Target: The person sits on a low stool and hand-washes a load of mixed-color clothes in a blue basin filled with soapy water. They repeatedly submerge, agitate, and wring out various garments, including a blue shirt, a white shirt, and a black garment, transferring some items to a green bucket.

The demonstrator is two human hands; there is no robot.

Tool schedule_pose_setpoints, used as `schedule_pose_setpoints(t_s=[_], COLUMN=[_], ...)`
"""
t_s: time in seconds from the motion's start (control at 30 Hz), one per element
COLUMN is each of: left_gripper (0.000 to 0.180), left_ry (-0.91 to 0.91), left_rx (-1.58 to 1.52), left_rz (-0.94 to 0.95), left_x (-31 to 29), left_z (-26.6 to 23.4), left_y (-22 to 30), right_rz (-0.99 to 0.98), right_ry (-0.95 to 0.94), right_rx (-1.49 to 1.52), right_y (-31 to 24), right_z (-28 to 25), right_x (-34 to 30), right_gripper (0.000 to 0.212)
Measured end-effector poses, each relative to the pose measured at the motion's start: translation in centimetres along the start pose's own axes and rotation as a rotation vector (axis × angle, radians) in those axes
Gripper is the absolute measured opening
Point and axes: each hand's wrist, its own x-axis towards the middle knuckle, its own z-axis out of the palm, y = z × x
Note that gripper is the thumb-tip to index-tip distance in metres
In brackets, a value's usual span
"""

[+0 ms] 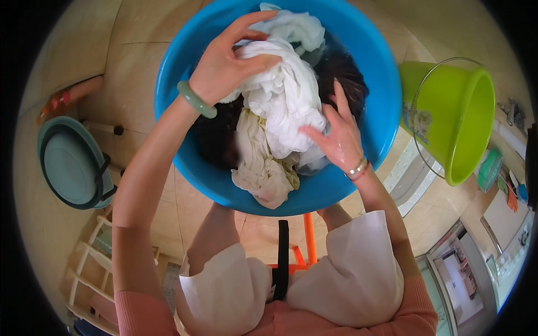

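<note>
A big blue basin (168, 89) holds wet laundry in front of me. A bunched white cloth (288, 95) lies heaped in its middle, with a paler wet white cloth (297, 31) behind it. A cream, yellowish cloth (260, 162) hangs toward the near rim. Dark cloth (343, 75) lies at both sides, partly covered. My left hand (232, 56), below a green bangle, rests on the white cloth's far left, thumb and fingers spread apart. My right hand (339, 134) touches the heap's right edge with its fingers apart.
A lime green bucket (437, 106) with a wire handle lies tipped at the right, beside a white ridged board (412, 176). Grey-green basins (70, 162) stand at the left, above a cream rack (87, 263). Orange stool legs (310, 238) show between my knees.
</note>
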Motion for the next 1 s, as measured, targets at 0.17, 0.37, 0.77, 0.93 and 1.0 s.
schedule_pose_setpoints(t_s=[0.17,0.37,0.77,0.93,1.0], left_gripper=[0.053,0.043,0.052,0.031,0.032], left_ry=[0.206,0.324,-0.094,-0.332,-0.379], left_rx=[0.678,0.532,0.87,0.464,0.454], left_rz=[0.319,0.335,0.151,0.052,0.008], left_x=[-0.2,-4.1,-11.3,-17.5,-18.0], left_z=[-0.7,1.5,5.7,7.9,8.4], left_y=[-2.5,-3.1,-5.9,-6.8,-6.0], right_rz=[0.135,0.428,0.169,-0.02,-0.023], right_ry=[0.188,0.454,0.871,0.737,0.728], right_rx=[0.262,1.04,1.046,1.105,1.093], right_y=[0.6,-0.8,-5.8,-6.9,-6.9], right_z=[-3.1,-7.8,-15.7,-17.9,-17.8], right_x=[0.1,-1.5,-0.1,1.5,2.4], right_gripper=[0.016,0.033,0.043,0.044,0.044])
